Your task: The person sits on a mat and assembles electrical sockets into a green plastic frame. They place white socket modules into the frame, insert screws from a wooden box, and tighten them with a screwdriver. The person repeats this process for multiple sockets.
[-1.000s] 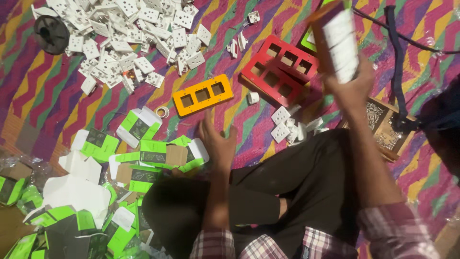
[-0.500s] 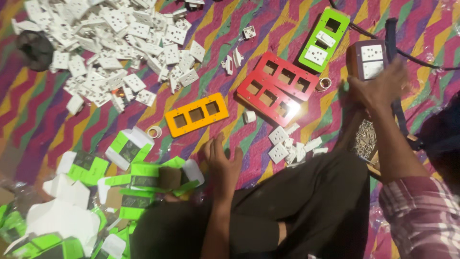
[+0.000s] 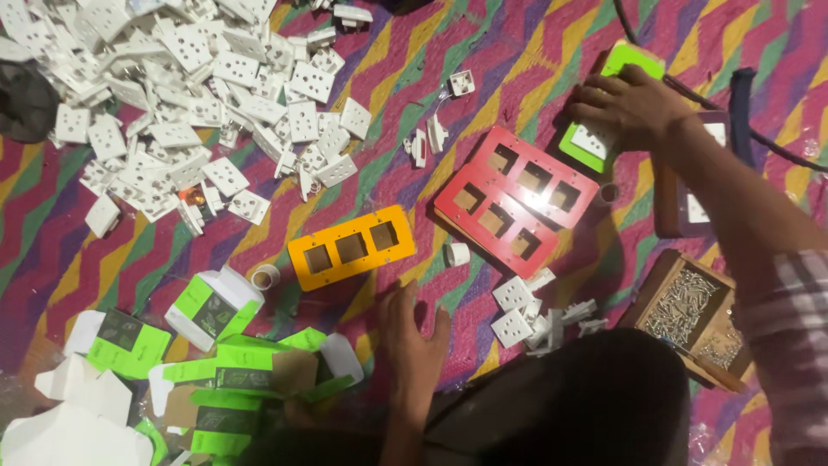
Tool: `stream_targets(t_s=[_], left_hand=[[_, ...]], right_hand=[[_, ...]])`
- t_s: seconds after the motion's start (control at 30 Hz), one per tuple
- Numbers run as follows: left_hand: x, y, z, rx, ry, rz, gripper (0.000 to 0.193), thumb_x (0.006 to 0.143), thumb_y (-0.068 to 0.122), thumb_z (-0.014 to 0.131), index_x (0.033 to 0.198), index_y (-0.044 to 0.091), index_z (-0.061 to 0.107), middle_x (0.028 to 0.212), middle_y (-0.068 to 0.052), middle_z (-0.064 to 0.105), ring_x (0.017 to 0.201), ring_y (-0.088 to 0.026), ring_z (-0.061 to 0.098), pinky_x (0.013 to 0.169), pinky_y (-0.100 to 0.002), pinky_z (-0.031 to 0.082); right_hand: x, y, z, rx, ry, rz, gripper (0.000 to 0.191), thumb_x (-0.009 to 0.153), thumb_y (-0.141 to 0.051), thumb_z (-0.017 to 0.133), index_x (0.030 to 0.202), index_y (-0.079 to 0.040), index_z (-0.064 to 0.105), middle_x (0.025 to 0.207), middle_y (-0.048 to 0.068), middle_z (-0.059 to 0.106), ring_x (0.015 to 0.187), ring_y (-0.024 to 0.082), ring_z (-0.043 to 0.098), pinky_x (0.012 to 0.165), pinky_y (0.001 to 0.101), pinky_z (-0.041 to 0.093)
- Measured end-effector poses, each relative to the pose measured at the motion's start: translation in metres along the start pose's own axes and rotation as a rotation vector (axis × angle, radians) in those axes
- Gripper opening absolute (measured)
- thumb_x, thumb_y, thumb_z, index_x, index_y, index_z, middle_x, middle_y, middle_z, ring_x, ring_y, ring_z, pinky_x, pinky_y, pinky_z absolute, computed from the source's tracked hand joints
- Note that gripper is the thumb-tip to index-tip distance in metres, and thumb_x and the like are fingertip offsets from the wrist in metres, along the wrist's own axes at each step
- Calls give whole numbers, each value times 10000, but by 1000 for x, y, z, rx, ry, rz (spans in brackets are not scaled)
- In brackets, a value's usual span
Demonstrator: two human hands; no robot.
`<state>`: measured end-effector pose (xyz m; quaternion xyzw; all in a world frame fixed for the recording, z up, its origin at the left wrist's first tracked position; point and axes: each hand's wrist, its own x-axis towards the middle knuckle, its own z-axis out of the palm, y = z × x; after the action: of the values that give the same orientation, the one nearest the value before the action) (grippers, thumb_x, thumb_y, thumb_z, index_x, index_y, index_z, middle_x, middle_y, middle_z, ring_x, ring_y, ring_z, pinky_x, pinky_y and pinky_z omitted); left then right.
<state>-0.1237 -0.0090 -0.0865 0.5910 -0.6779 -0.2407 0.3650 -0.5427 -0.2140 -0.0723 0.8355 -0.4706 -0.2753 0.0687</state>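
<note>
Right hand (image 3: 628,105) pressed flat on green plate (image 3: 611,103) at far right (long axis running near-to-far, tilted slightly); left hand (image 3: 412,338) open, fingers spread, on mat (image 3: 517,60) near orange plate (image 3: 351,247)

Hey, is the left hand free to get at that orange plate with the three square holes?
Probably yes. The left hand lies flat and empty on the mat, just below the orange plate, with only bare patterned mat between them.

Zigzag mat (image 3: 517,78) in purple, pink, green and yellow, orange plate (image 3: 351,248), red plate (image 3: 516,200), white sockets (image 3: 198,95), green-and-white boxes (image 3: 216,304)
</note>
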Motion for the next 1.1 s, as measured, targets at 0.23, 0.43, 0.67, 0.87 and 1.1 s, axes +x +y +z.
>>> stream_targets(t_s=[0.23,0.43,0.67,0.87,1.1], left_hand=[[-4,-10,0,-73,-28,-75,524,797,112,796,1273,-13,617,1166,-202,678,1179,-394,595,1010,-494,479],[-21,-25,-9,-141,33,-105,476,862,147,749,1291,-14,618,1255,-228,657,1254,-405,581,967,-434,533],[-50,-48,-24,-480,222,-391,421,1048,285,558,1326,-23,631,1234,-157,720,1139,-267,687,961,-366,541],[-73,-64,-32,-664,299,-593,459,1049,250,518,1388,-57,560,1225,-220,675,1123,-300,641,974,-373,507],[-89,-70,-32,-220,199,-493,545,954,173,507,1443,-68,500,1453,-310,554,1372,-430,522,1152,-430,391]], right_hand=[[-29,12,-9,-167,174,174,745,842,-510,800,1485,-286,495,1457,-20,601,1382,158,552,1205,507,359],[-64,-75,-121,100,461,254,1036,566,-685,822,1463,-219,597,1221,61,678,1198,251,626,1072,565,393],[-76,-301,-179,660,201,178,1164,458,-564,916,1413,-58,483,1173,175,644,1127,359,606,871,568,456],[-79,-401,-156,664,312,75,1087,546,-498,908,1456,-90,477,1181,147,645,1139,344,604,950,598,435],[-118,-365,-124,817,325,85,1046,505,-396,935,1387,-34,505,1336,209,590,1185,417,589,933,521,510]])
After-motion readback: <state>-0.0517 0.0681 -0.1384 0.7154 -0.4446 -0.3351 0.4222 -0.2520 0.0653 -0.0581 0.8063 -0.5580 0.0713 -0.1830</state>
